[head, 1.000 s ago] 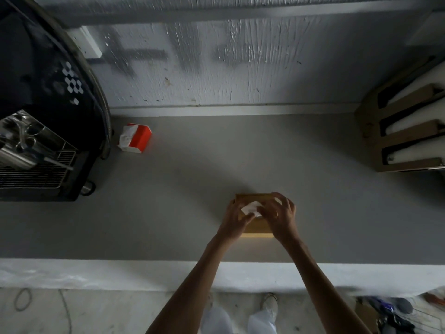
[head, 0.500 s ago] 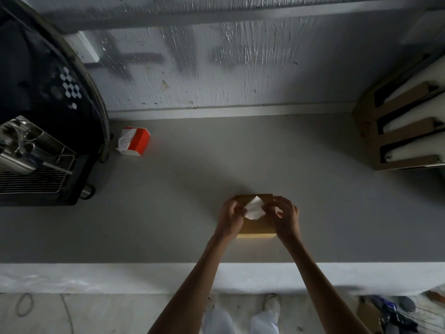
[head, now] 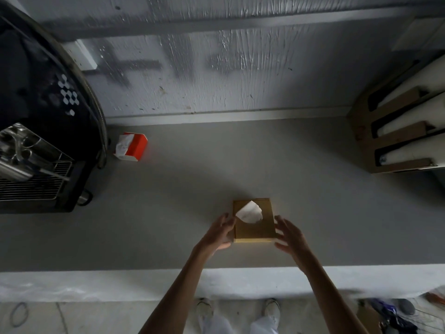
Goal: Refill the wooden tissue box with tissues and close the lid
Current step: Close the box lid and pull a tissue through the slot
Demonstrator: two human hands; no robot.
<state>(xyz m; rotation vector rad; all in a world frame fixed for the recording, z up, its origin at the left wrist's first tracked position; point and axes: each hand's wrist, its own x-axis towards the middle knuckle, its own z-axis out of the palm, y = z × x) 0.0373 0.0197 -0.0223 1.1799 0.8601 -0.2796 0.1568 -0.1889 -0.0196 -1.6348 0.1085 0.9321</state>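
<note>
Grip of both hands, left [head: 220, 233] and right [head: 290, 237], spread beside wooden tissue box [head: 254, 227]; lid shut, tissue [head: 249, 211] out; a nudge risks sliding it off the desk [head: 168, 201].

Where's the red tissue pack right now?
In the head view, the red and white tissue pack lies far left on the grey counter, beside the black coffee machine, away from the wooden tissue box.

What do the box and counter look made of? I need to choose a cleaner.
Box: seemingly wood, matte tan, flat lid with a framed edge. Counter: matte grey, even and seamless, perhaps painted concrete or laminate; cannot tell which.
</note>
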